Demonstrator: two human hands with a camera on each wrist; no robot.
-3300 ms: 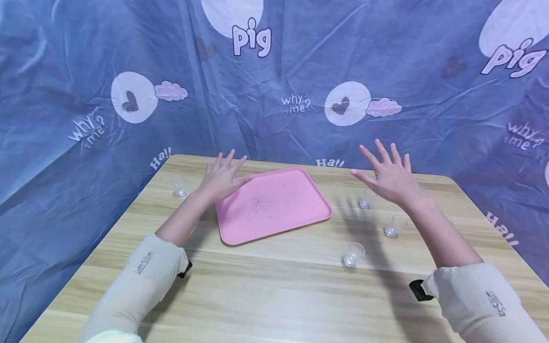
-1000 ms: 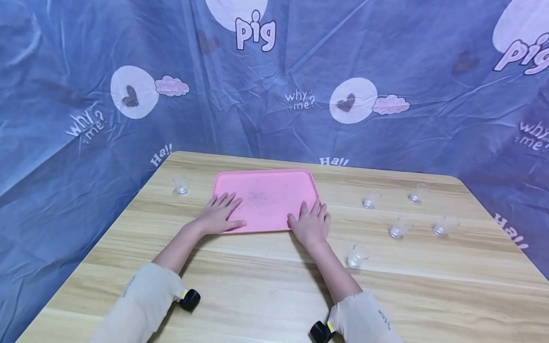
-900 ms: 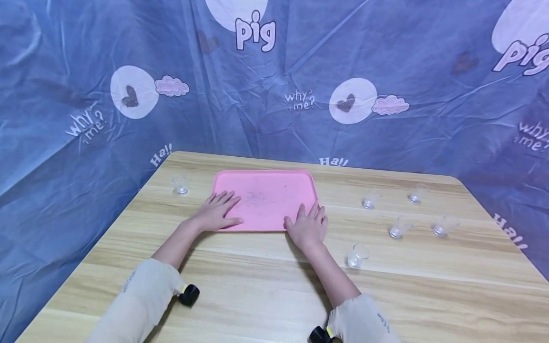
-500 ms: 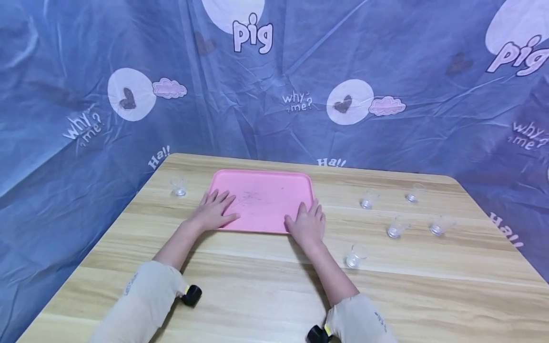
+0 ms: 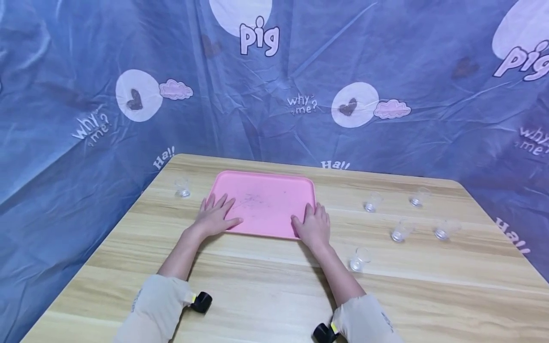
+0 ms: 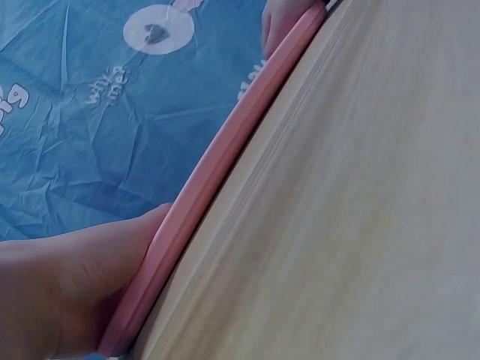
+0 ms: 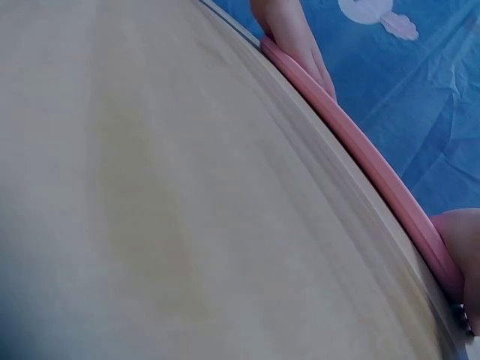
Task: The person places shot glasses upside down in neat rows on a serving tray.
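Note:
A pink rectangular tray [image 5: 270, 205] with a low raised rim and dark scuff marks lies on the wooden table. My left hand [image 5: 213, 219] rests over its near left corner, fingers spread and straight, thumb on the tray's surface. Over the near right corner lies my right hand [image 5: 314, 229], its thumb inside the rim and its fingers along the right edge. The left wrist view shows the tray's outer rim [image 6: 202, 187] low along the tabletop; in the right wrist view the rim [image 7: 367, 157] runs between both hands.
Several small clear glass cups stand about: one cup [image 5: 183, 188] left of the tray, the nearest cup [image 5: 358, 259] right of my right forearm, others farther right, such as this cup [image 5: 400, 232]. A blue printed cloth [image 5: 257, 119] hangs behind the wooden table [image 5: 257, 295].
My hands, raised and spread apart earlier, have come down onto the tray's near corners. The tray, slanted before, now sits squarer to me; lately its near right corner has swung slightly towards me.

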